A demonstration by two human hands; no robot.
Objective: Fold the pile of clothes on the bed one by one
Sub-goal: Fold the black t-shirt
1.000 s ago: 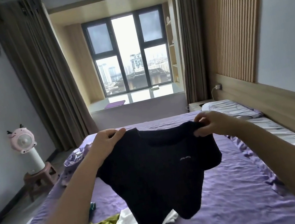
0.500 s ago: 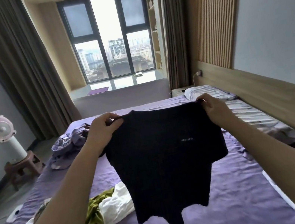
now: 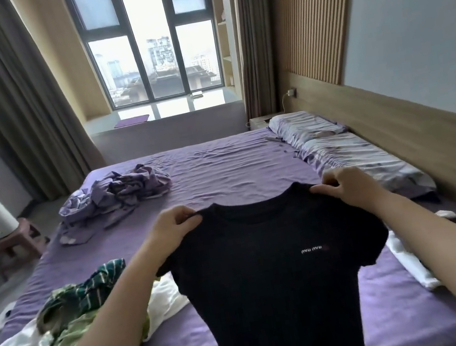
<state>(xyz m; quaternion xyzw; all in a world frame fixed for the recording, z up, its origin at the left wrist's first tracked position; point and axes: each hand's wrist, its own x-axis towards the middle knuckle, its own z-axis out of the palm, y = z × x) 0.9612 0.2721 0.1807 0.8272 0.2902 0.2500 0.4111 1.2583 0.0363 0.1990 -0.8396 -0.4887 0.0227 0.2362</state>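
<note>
Black T-shirt (image 3: 273, 280) is pinched at each shoulder by left hand (image 3: 176, 224) and right hand (image 3: 342, 187). Soft, light, limp cloth is judged; shoulder seams are best gripped for laying flat on bed (image 3: 235, 168).

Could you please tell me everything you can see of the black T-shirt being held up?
The T-shirt is black, short-sleeved and round-necked, with small pale lettering on the chest. It looks like soft knit. It hangs spread open above the bed, the left hand and right hand each pinching a shoulder. Its hem runs out of view.
</note>
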